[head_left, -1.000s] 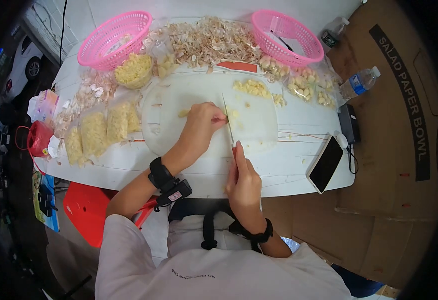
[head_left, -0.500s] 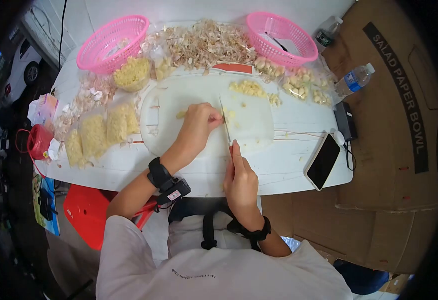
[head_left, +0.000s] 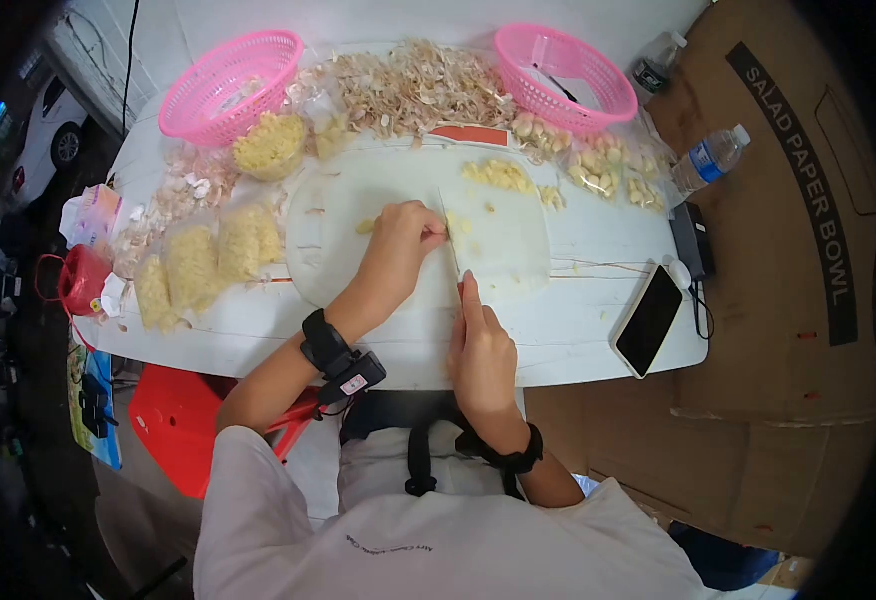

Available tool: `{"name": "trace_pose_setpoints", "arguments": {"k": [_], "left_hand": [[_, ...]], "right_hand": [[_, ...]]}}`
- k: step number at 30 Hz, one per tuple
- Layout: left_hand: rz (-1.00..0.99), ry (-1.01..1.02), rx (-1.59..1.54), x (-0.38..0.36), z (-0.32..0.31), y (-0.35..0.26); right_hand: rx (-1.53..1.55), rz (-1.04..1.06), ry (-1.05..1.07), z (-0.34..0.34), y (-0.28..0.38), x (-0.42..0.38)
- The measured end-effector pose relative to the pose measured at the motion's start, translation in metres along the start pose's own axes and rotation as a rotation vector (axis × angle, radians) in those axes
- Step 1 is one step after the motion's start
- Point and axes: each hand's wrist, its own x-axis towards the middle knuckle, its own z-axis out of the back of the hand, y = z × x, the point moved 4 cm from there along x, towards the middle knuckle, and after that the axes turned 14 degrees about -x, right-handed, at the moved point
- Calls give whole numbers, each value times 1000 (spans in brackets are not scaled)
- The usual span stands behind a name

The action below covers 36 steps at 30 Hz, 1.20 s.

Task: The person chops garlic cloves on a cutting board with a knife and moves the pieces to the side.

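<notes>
My right hand (head_left: 484,350) is closed on the handle of a knife (head_left: 451,235), whose narrow blade points away from me over the white cutting board (head_left: 338,260). Beside the blade's left side, my left hand (head_left: 405,238) has its fingers pinched together; whatever they hold is too small to make out. Small pale yellow garlic pieces (head_left: 461,224) lie right of the blade. More peeled garlic (head_left: 498,176) is heaped at the board's far right edge, and another piece (head_left: 365,227) rests left of my left hand.
Pink baskets (head_left: 228,85) (head_left: 565,78) stand at the back, with garlic skins (head_left: 418,88) between them. Filled bags (head_left: 192,268) lie left, bagged cloves (head_left: 595,168) right. A phone (head_left: 648,322), a bottle (head_left: 708,160) and a cardboard box (head_left: 768,230) are at the right.
The view has shifted very slightly. Both hands remain at nearly the same place on the board, with the knife in my right hand.
</notes>
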Motion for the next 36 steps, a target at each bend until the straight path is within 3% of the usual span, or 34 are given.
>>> {"name": "trace_pose_setpoints", "arguments": {"k": [6,10,14,17,22,36], "left_hand": [[26,-26,-85,0,1,9],[110,-12,-107,1,1,5],[-19,-60,-77,-2,0,13],[-47,-67,-81,1,1,10],[60,-58,-150,4,3,3],[-9,-58,-135,2,0,8]], "right_hand": [[-61,-16,94,18,-9,-27],[110,-30,87,30,-14,-26],[253,-60,-13,35,-16,-20],[269,-97,40,41,-13,-21],[243,-53,41,34,-11,-24],[122,-20,43,16,-6,-7]]}}
